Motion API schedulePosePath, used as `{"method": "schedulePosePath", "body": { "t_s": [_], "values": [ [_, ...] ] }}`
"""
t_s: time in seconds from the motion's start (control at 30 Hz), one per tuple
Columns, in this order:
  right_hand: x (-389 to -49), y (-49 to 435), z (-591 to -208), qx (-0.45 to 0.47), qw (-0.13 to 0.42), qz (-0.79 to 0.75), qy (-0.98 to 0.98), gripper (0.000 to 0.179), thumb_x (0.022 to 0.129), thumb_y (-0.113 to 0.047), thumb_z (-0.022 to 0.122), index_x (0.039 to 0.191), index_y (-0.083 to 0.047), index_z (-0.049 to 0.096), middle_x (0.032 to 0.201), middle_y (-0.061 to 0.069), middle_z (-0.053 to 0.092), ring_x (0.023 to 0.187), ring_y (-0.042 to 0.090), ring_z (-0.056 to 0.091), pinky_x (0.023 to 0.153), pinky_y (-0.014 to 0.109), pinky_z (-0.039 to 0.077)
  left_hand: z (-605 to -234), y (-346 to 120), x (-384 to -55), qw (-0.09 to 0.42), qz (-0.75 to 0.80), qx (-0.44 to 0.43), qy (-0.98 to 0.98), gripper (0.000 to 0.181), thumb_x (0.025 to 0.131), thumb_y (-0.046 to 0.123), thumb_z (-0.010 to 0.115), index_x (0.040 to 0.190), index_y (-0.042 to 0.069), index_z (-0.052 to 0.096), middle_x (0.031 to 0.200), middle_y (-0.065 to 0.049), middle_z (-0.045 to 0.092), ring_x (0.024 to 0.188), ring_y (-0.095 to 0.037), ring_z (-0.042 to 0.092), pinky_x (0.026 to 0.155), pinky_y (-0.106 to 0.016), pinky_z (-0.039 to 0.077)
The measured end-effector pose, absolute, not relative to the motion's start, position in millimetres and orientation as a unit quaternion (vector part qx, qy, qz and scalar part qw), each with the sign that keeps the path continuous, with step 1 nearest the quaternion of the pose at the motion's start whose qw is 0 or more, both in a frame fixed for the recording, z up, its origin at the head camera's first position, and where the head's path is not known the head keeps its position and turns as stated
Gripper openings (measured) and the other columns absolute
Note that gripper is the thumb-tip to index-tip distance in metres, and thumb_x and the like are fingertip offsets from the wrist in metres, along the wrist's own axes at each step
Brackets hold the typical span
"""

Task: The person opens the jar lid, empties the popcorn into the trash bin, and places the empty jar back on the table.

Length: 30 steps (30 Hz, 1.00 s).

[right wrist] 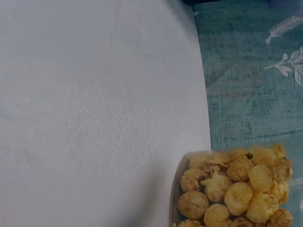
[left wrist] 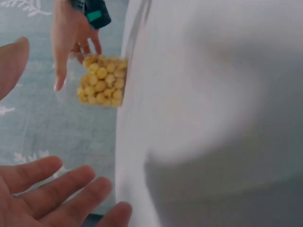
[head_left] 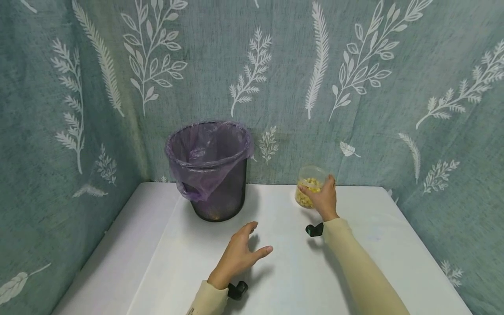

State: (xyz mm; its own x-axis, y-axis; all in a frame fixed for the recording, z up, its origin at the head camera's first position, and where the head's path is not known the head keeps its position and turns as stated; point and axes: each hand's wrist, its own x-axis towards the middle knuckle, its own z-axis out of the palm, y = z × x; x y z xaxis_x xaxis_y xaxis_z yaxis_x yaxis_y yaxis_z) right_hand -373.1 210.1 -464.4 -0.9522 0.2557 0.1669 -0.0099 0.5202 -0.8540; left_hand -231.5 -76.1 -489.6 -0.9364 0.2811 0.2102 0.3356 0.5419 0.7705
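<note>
Head view: the white table (head_left: pixel 283 288) has its left edge running back along the hanging cloth (head_left: pixel 287 65); the bin (head_left: pixel 220 208) stands near the rear edge. To its right and nearer, the left hand (head_left: pixel 238 254) is over the tabletop, fingers released and spread, thumb apart, holding nothing, with bare surface on either side. Room remains between bin and jar (head_left: pixel 304 196); the latter is upright near the rear edge, well right of the bin, with the right hand (head_left: pixel 326 202) grasping it, thumb and fingers on opposite sides. Materials, left to right: dark bin, rounded, tapering downward; thin, wrinkled purple liner (head_left: pixel 204 181) over its rim; clear cylindrical jar, partly filled with knobbly, rounded yellow pieces (right wrist: pixel 236 194). Cloth: grey-green, white leaf prints.
</note>
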Motion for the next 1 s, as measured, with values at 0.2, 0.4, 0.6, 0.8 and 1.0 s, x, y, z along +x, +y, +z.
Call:
{"method": "schedulePosePath", "body": {
  "t_s": [0.2,0.4,0.6,0.8,1.0],
  "values": [
    [-372.0,211.7,-472.6,-0.070,0.142,0.513,-0.844,0.114,0.092,-0.043,0.082,0.164,0.004,0.008,0.164,0.035,0.025,0.150,0.052,0.029,0.120,0.065,0.028,-498.0,-70.9,-230.1,0.021,-0.458,-0.195,-0.867,0.084,0.090,0.043,0.084,0.148,-0.007,0.049,0.146,-0.025,0.057,0.132,-0.044,0.056,0.106,-0.062,0.047],
    [-369.9,215.1,-477.8,-0.061,0.130,0.531,-0.835,0.109,0.095,-0.041,0.079,0.164,0.003,0.007,0.166,0.032,0.024,0.151,0.050,0.028,0.121,0.063,0.028,-501.5,-68.2,-230.8,0.014,-0.469,-0.201,-0.860,0.083,0.090,0.042,0.084,0.148,-0.007,0.049,0.144,-0.027,0.058,0.130,-0.044,0.058,0.104,-0.063,0.048],
    [-371.2,217.2,-476.7,-0.055,0.139,0.521,-0.840,0.106,0.092,-0.042,0.081,0.161,0.006,0.016,0.160,0.034,0.032,0.145,0.052,0.035,0.116,0.065,0.034,-498.5,-66.6,-236.3,0.020,-0.478,-0.207,-0.853,0.081,0.092,0.039,0.084,0.149,-0.006,0.048,0.144,-0.026,0.058,0.132,-0.042,0.057,0.103,-0.061,0.050],
    [-369.5,217.9,-469.2,-0.049,0.143,0.523,-0.839,0.105,0.090,-0.047,0.084,0.159,0.005,0.024,0.158,0.032,0.037,0.144,0.049,0.040,0.115,0.063,0.037,-493.4,-67.1,-244.3,0.033,-0.484,-0.220,-0.846,0.081,0.092,0.042,0.083,0.149,-0.004,0.049,0.145,-0.026,0.058,0.132,-0.040,0.057,0.102,-0.058,0.051],
    [-364.0,209.1,-446.0,-0.021,0.147,0.535,-0.832,0.108,0.088,-0.051,0.084,0.161,0.003,0.025,0.159,0.029,0.037,0.147,0.049,0.037,0.114,0.063,0.039,-484.1,-70.0,-252.2,0.043,-0.501,-0.218,-0.836,0.081,0.091,0.039,0.084,0.151,-0.001,0.047,0.148,-0.026,0.055,0.136,-0.041,0.054,0.105,-0.058,0.050]
  ]
}}
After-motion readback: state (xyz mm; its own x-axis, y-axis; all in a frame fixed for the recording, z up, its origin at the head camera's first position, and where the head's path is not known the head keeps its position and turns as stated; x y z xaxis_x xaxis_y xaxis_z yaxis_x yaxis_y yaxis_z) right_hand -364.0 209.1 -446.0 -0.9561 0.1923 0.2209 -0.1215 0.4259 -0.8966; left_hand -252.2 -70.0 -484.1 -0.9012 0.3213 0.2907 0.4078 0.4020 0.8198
